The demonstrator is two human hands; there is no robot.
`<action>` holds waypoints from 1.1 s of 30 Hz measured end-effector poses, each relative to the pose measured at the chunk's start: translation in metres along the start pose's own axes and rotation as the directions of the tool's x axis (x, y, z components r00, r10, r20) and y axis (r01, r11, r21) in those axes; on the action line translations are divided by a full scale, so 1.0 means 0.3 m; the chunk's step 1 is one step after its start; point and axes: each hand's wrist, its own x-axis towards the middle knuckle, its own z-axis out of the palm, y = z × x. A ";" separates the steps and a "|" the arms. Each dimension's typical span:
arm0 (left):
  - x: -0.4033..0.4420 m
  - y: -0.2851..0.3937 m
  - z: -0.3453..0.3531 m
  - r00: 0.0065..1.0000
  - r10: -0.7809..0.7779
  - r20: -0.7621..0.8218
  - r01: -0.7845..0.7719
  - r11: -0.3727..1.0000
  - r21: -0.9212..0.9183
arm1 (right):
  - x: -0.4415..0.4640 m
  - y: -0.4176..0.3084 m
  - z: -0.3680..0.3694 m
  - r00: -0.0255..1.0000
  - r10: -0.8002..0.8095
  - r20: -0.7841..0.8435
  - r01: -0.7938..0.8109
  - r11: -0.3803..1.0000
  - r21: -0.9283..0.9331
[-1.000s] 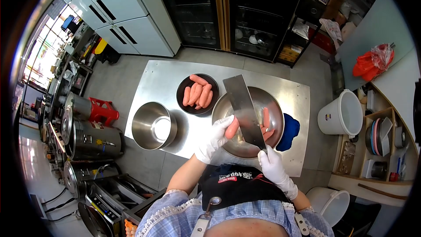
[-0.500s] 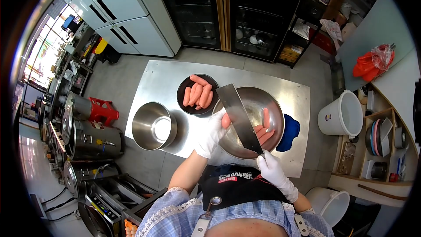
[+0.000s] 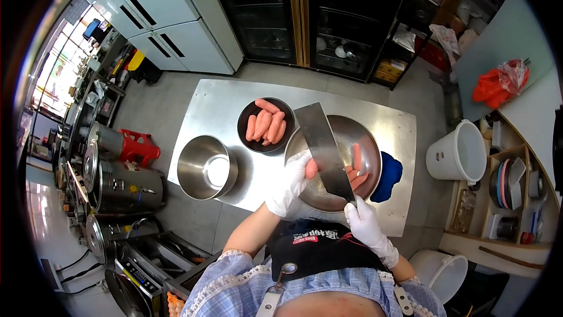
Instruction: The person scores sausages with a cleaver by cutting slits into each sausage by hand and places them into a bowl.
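My left hand [image 3: 294, 179], in a white glove, is closed around a pink sausage [image 3: 311, 168], whose end pokes out beside the blade. My gloved right hand [image 3: 365, 223] grips the handle of a broad cleaver [image 3: 324, 150]. The blade slants up and to the left over a wide steel bowl [image 3: 368, 135], close to the held sausage; whether they touch I cannot tell. Pink sausage pieces [image 3: 357, 177] lie in the bowl, partly hidden behind the blade. A black bowl [image 3: 242, 131] of several whole sausages [image 3: 265, 124] stands beyond my left hand.
A deep steel pot [image 3: 186, 167] stands on the left of the metal table [image 3: 214, 97]. A blue cloth [image 3: 390, 177] lies against the bowl's right side. A white bucket [image 3: 446, 156] is on the floor to the right, and large steel pots [image 3: 126, 185] stand to the left.
My left hand and its sausage have moved slightly right and down. The cleaver has shifted a little right, its upper end higher, and covers more of the pieces in the bowl.
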 end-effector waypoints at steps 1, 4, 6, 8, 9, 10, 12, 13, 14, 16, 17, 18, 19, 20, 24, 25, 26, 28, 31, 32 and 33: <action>-0.003 0.010 0.009 1.000 0.005 -0.006 -0.005 1.000 0.002 | -0.004 0.005 0.001 0.999 0.041 0.006 -0.041 0.998 0.054; 0.011 0.051 -0.009 0.960 0.127 -0.251 -0.084 0.981 0.176 | 0.004 -0.054 -0.010 0.992 0.124 -0.027 -0.118 0.978 0.175; 0.068 0.087 -0.126 0.881 0.362 -0.304 -0.167 0.840 0.516 | 0.006 -0.091 -0.034 0.985 0.141 -0.096 -0.116 0.967 0.225; 0.119 0.158 -0.212 0.845 0.476 -0.243 -0.187 0.690 0.700 | 0.008 -0.079 -0.057 0.984 0.162 -0.080 -0.136 0.956 0.259; 0.179 0.159 -0.294 0.792 0.582 -0.185 -0.226 0.560 0.797 | 0.005 -0.068 -0.060 0.981 0.173 -0.082 -0.144 0.949 0.280; 0.158 0.216 -0.245 0.839 0.527 -0.137 -0.194 0.524 0.829 | 0.007 -0.063 -0.062 0.980 0.177 -0.088 -0.146 0.948 0.283; 0.204 0.244 -0.281 0.811 0.581 -0.075 -0.153 0.333 0.930 | 0.012 -0.057 -0.066 0.978 0.192 -0.075 -0.161 0.938 0.308; 0.220 0.250 -0.294 0.767 0.641 0.005 -0.132 0.151 0.980 | 0.011 -0.056 -0.072 0.977 0.196 -0.080 -0.163 0.937 0.310; 0.234 0.250 -0.306 0.730 0.681 0.050 -0.077 0.010 0.997 | 0.007 -0.055 -0.080 0.976 0.198 -0.094 -0.165 0.946 0.279; 0.233 0.218 -0.254 0.658 0.734 0.170 -0.154 -0.090 0.984 | -0.006 -0.055 -0.104 0.965 0.222 -0.138 -0.187 0.955 0.230; 0.234 0.187 -0.224 0.673 0.712 0.201 -0.247 -0.040 0.968 | -0.007 -0.062 -0.123 0.953 0.251 -0.169 -0.207 0.948 0.241; 0.229 0.145 -0.170 0.682 0.670 0.293 -0.319 -0.088 0.944 | -0.006 -0.050 -0.141 0.941 0.270 -0.204 -0.218 0.945 0.242; 0.225 0.090 -0.136 0.706 0.590 0.392 -0.405 -0.118 0.907 | -0.006 -0.038 -0.156 0.928 0.287 -0.238 -0.228 0.942 0.245; 0.240 0.023 -0.138 0.761 0.454 0.464 -0.461 -0.126 0.878 | -0.003 -0.032 -0.170 0.912 0.311 -0.268 -0.241 0.934 0.265; 0.215 -0.205 -0.082 0.916 -0.075 0.393 -0.395 -0.328 0.858 | -0.013 -0.025 -0.206 0.887 0.329 -0.323 -0.229 0.922 0.311; 0.197 -0.217 -0.027 0.946 -0.186 0.267 -0.313 -0.297 0.902 | -0.019 -0.027 -0.208 0.887 0.340 -0.312 -0.242 0.919 0.312; 0.182 -0.249 -0.025 0.937 -0.119 0.330 -0.350 -0.360 0.865 | -0.023 -0.028 -0.210 0.888 0.349 -0.300 -0.255 0.916 0.311; 0.176 -0.275 -0.014 0.914 -0.066 0.399 -0.388 -0.420 0.820 | -0.038 0.003 -0.190 0.884 0.346 -0.314 -0.250 0.918 0.308; 0.205 -0.282 -0.048 0.953 -0.157 0.259 -0.297 -0.317 0.901 | -0.043 0.011 -0.178 0.891 0.344 -0.298 -0.241 0.912 0.332; 0.231 -0.301 -0.110 0.978 -0.174 0.113 -0.104 0.058 0.993 | -0.045 0.020 -0.174 0.905 0.341 -0.254 -0.256 0.914 0.315; 0.235 -0.281 -0.118 0.970 -0.241 -0.019 0.121 0.415 0.901 | -0.046 0.025 -0.170 0.919 0.336 -0.207 -0.269 0.917 0.295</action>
